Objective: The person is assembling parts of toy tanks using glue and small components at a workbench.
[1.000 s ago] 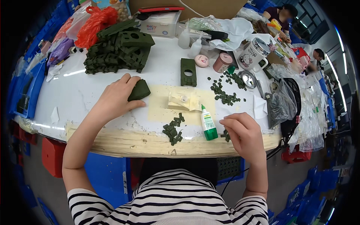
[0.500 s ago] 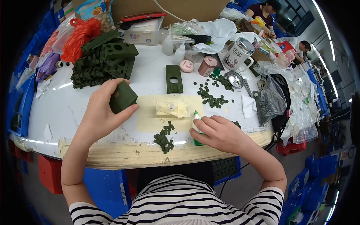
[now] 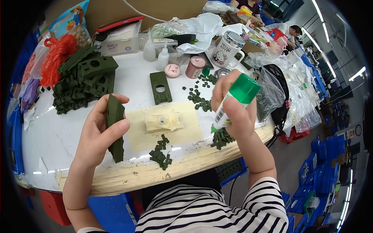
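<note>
My left hand (image 3: 97, 130) grips a dark green plastic model hull part (image 3: 115, 128), turned edge-on above the table. Raised over the right side, my right hand (image 3: 237, 110) is closed around a white glue bottle with a green base (image 3: 244, 88); its green tip points down and to the left. Between the hands, a block wrapped in masking tape (image 3: 164, 120) rests on a cream taped patch (image 3: 136, 136). Just behind it lies another green hull part with a round hole (image 3: 160, 88). Small green pieces (image 3: 160, 153) are scattered near the front edge, with more small pieces (image 3: 200, 99) further back.
A stack of green hull parts (image 3: 87, 77) is at the left, beside a red plastic bag (image 3: 56, 58). Squeeze bottles (image 3: 163, 58), a pink tin (image 3: 195, 67) and a lidded mug (image 3: 227, 50) stand at the back. Clear bags (image 3: 307, 105) and co-workers (image 3: 289, 33) are to the right.
My right hand has lifted the glue bottle off the table and tipped it nozzle-down. My left hand has turned the hull part edge-on. The view has shifted slightly.
</note>
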{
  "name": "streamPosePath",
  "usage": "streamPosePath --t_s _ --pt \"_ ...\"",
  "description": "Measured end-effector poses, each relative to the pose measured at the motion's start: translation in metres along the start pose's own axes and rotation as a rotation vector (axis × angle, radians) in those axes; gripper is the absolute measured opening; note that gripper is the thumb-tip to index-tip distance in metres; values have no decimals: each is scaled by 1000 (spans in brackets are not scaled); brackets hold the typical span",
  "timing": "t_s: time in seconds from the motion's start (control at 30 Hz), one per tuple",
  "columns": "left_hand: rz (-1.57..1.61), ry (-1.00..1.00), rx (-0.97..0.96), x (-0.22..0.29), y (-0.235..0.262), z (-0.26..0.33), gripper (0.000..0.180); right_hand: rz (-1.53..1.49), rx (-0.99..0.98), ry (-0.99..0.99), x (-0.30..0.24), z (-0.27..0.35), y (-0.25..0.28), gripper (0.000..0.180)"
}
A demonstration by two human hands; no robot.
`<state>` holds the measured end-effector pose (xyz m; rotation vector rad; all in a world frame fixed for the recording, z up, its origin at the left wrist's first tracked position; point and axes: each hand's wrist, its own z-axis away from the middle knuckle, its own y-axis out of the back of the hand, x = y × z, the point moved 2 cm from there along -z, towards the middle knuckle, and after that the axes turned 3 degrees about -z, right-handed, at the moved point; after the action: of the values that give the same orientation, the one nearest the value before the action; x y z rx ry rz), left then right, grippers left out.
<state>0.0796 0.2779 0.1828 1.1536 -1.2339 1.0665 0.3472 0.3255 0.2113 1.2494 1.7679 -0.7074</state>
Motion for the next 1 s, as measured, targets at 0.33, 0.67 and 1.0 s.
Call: streamPosePath --t_s 0.33,0.67,1.0 --pt "161 221 -139 -7 0 12 72 -415 38 -429 34 -11 -39 50" --pt "99 110 -140 2 -7 10 62 -455 26 -352 31 -1 -36 35" --pt "557 228 -119 6 -37 -6 59 -310 -77 -321 3 2 -11 31"
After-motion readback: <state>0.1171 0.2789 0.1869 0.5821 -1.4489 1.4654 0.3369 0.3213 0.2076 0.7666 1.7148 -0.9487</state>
